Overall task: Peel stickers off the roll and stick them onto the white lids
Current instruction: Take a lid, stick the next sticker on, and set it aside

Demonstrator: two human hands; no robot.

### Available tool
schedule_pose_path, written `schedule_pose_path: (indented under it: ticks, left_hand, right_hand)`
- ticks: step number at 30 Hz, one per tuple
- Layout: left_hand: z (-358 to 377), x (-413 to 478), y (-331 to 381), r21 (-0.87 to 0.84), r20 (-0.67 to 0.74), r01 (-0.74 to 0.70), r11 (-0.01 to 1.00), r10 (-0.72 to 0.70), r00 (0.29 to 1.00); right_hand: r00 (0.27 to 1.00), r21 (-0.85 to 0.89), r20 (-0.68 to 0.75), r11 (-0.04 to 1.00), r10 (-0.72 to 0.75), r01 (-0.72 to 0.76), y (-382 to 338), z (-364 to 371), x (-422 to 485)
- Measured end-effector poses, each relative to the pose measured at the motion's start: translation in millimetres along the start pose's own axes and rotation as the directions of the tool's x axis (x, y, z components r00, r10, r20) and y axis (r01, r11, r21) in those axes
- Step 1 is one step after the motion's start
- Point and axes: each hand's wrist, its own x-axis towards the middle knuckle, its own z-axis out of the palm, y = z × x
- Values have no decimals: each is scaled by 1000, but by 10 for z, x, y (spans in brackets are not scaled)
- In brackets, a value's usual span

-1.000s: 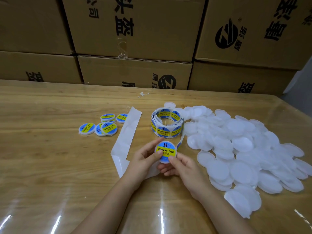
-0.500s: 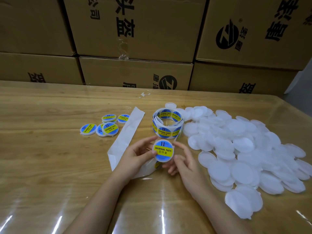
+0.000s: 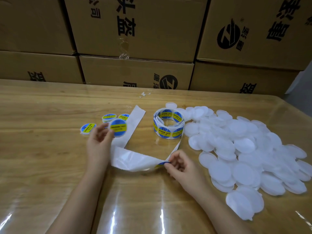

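Note:
My left hand (image 3: 98,142) holds a stickered lid (image 3: 118,127) by its edge, just above the table beside the small group of finished lids (image 3: 87,129). That lid carries a blue and yellow sticker and looks motion-blurred. My right hand (image 3: 179,163) pinches the edge of a blue and yellow sticker (image 3: 161,163) on the white backing strip (image 3: 133,159). The strip runs from the sticker roll (image 3: 168,123), which stands in the middle of the table. A big heap of plain white lids (image 3: 244,149) lies to the right.
Stacked cardboard boxes (image 3: 138,31) wall off the back of the wooden table (image 3: 42,166). The used end of the backing strip lies flat towards the finished lids. A scrap of clear tape (image 3: 144,94) sits near the back edge.
My left hand has carried the stickered lid left, from in front of me to the finished group. My right hand let go of that lid and took hold of a sticker on the strip.

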Motion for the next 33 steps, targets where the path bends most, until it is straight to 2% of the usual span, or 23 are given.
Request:
schedule_pose_path:
  ticks: [3,6,10,13,17,20,25,27,33]
  left_hand:
    - [-189,131,-122,189,-214,82,979,-40,976]
    - [-289,161,-218,359,-275,166,918,-65,959]
    - [-277,132,-229,608,-197,136,782,-18,980]
    - [-267,109,-197,695,-159,97,712,21,987]
    - [-190,26,-139,822,27,-90,563,119,993]
    - [-127,-42,-118,897,179,-217,385,134,975]
    - [-113,-51,-159,946,228,-243,214,96,969]
    - [-98,-51,-183,954,228,-238,183,74,971]
    - [-115,-42,-212,944,246,-245,221,26,969]
  right_hand:
    - [1000,-21,10,1000,-18,19,12,-17,-3]
    - [1000,-41,-11,999,-27,27,36,-32,-6]
    - [994,17,-110,1000,-1,2,77,-60,26]
    - [973,43,-225,998,46,-37,119,-66,73]
    - [930,23,-356,995,95,-93,194,-72,118]
    - [922,18,-376,995,97,-97,212,-73,132]
    - [923,21,-363,992,124,-125,217,-70,137]
    - [924,22,-360,991,129,-130,212,-69,136]
    - [926,4,-354,990,130,-138,204,-73,134]
